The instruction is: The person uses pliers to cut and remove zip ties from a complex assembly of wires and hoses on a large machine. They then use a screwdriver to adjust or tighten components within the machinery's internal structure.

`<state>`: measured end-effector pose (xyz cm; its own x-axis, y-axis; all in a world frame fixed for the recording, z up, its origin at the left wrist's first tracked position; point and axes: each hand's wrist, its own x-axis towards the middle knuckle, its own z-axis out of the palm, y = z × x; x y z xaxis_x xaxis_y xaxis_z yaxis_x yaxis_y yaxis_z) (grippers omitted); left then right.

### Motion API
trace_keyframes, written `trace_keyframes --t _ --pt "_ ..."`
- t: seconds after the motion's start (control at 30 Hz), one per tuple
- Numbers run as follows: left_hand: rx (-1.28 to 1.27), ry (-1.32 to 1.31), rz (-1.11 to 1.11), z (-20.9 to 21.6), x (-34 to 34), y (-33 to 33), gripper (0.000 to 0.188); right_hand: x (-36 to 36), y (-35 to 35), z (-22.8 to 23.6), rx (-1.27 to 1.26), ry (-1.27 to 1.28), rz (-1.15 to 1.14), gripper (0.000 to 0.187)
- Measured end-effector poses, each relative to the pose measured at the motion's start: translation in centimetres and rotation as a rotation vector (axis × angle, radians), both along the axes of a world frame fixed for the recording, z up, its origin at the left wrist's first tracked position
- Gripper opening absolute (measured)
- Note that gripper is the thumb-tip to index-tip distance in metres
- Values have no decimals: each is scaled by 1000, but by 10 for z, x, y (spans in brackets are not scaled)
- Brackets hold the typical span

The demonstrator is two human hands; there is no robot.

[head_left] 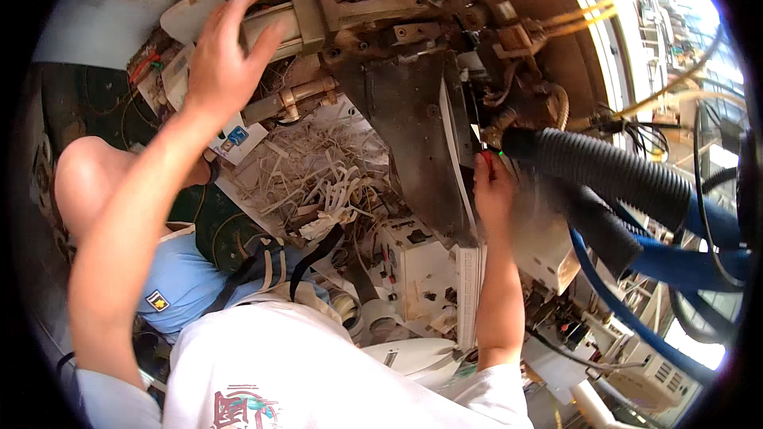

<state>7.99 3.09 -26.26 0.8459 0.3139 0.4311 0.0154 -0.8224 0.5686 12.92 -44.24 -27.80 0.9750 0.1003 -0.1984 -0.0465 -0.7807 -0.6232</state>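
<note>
My left hand point(218, 71) is raised at the upper left, slightly blurred, with thumb and fingers apart. Nothing shows in it. Its fingertips are close to a pale metal bar point(274, 30) on the machine point(389, 12), and I cannot tell whether they touch. My right hand point(494, 189) is closed beside the edge of a dark metal plate point(405, 123). Between its fingertips shows a small red piece point(486, 156), most of it hidden by the fingers. A small green light glows right beside it.
Black corrugated hoses point(608, 171) and blue hoses point(683, 266) run in from the right. A heap of pale strip scraps point(318, 179) lies below the machine. A white box point(421, 266) stands close to my body. Yellow cables point(580, 16) cross the upper right.
</note>
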Motion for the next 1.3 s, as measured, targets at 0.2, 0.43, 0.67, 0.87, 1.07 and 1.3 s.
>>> trace_keyframes --t 0.2,0.43,0.67,0.87,1.07,1.3 --pt "-325 98 52 0 -83 -85 46 -43 -26 37 -335 -130 37 34" --pt "-431 862 -165 -97 -170 -137 37 -123 -35 115 -486 -77 -106 30" --pt "-213 1443 -447 -173 -214 -156 38 -247 -26 148 163 196 -437 24" --pt "-90 1477 -585 -219 -245 -168 54 -314 19 80 424 598 -573 25" --pt "-947 1623 -267 -139 -232 -210 64 -317 57 20 538 599 -604 29" --pt "-483 1326 -1133 -131 -277 -228 68 -324 54 -9 509 475 -620 27"
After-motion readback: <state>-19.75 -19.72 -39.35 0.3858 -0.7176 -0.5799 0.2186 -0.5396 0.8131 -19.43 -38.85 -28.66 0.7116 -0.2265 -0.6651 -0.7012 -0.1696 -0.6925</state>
